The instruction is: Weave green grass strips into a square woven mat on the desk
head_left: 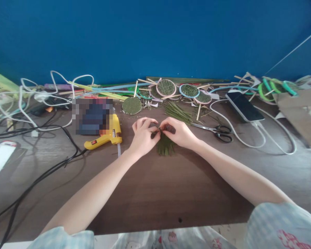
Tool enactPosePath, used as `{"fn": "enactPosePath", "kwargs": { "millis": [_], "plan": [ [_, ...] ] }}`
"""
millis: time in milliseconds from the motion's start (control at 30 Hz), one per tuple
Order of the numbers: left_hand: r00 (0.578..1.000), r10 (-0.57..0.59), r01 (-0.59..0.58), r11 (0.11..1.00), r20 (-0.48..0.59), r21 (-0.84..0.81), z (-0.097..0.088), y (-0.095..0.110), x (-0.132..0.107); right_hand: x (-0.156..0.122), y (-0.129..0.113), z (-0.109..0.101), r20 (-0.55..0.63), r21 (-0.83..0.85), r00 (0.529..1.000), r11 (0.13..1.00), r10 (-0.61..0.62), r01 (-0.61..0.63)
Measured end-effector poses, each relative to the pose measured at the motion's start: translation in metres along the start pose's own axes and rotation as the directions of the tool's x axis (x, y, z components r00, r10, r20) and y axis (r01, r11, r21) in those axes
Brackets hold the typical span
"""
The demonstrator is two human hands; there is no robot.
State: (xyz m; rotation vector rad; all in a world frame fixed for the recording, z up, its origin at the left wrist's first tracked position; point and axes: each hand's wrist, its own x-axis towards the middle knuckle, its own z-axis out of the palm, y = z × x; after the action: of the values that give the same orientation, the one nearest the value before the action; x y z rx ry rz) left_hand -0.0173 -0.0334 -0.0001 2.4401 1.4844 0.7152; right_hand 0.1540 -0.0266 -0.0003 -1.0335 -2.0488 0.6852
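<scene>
Both my hands meet at the middle of the brown table point(150, 186). My left hand point(143, 135) and my right hand point(179, 132) each pinch the top edge of a small bundle of green leaf strips point(166, 145), whose loose ends fan out toward me. The fingers of both hands are curled tight on the strips. A loose pile of green strips point(177, 112) lies just behind my right hand.
A yellow glue gun point(106, 136) lies left of my hands. Scissors point(217, 131) lie to the right, near a phone point(243, 106) on a white cable. Several round woven green fans point(166, 88) and sticks line the blue wall. Cables sprawl at the left.
</scene>
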Motion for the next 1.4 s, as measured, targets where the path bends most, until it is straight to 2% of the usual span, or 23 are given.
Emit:
{"fn": "enactPosePath", "kwargs": {
  "millis": [400, 567, 767, 933, 1100, 1233, 1333, 1400],
  "plan": [
    [0.999, -0.026, 0.027, 0.999, 0.018, -0.019, -0.0002, 0.0000, 0.0005, -0.0015, 0.0026, -0.0001, -0.002, -0.020, 1.000, 1.000, -0.016, 0.016],
    [0.999, -0.028, 0.029, 0.999, 0.029, -0.022, -0.0004, -0.0005, 0.0003, -0.0016, 0.0028, -0.0002, 0.007, -0.079, 0.998, 0.995, -0.068, 0.069],
    [0.998, -0.042, 0.044, 0.998, 0.045, -0.047, -0.0013, -0.0007, 0.0006, -0.0021, -0.0019, -0.0024, -0.036, -0.231, 0.983, 0.958, -0.181, 0.168],
    [0.997, -0.054, 0.057, 0.996, 0.047, -0.070, -0.0004, -0.0013, 0.0012, -0.0052, -0.0051, -0.0030, -0.042, -0.159, 0.983, 0.973, -0.179, 0.170],
    [0.996, -0.061, 0.065, 0.995, 0.061, -0.076, -0.0015, -0.0007, 0.0015, -0.0064, -0.0048, -0.0021, -0.049, -0.184, 0.975, 0.962, -0.214, 0.202],
    [0.995, -0.066, 0.070, 0.995, 0.072, -0.068, -0.0020, -0.0001, 0.0015, -0.0077, -0.0030, -0.0016, -0.004, -0.079, 0.994, 0.991, -0.110, 0.109],
    [0.995, -0.067, 0.071, 0.996, 0.071, -0.057, -0.0020, -0.0001, 0.0016, -0.0092, -0.0033, -0.0019, -0.015, -0.022, 1.000, 1.000, -0.005, 0.005],
    [0.995, -0.066, 0.071, 0.996, 0.077, -0.056, -0.0023, -0.0001, 0.0017, -0.0100, -0.0050, -0.0025, -0.018, 0.021, 1.000, 1.000, 0.019, -0.019]
  ]
}}
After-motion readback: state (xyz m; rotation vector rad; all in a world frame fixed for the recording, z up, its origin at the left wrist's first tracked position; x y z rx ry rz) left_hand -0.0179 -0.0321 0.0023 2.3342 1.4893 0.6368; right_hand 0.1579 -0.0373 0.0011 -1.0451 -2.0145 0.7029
